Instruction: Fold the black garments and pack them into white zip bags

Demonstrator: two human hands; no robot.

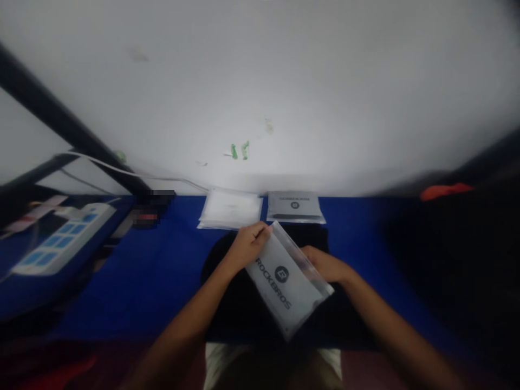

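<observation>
A frosted plastic bag printed ROCKBROS hangs tilted in front of me, its clear sealing strip toward the upper right. My left hand pinches its upper left corner between thumb and fingers. Behind the sealing strip is my right hand, its fingertips partly hidden by the bag, so its grip does not show. Black cloth lies on the blue table beneath both hands. Just beyond them sit a stack of whitish bags and, to its right, another ROCKBROS bag.
A power strip with blue sockets stands at the left, and a white cable runs along the pale wall. Dark items lie near the table's back left. An orange object shows at the right, beside a large dark shape.
</observation>
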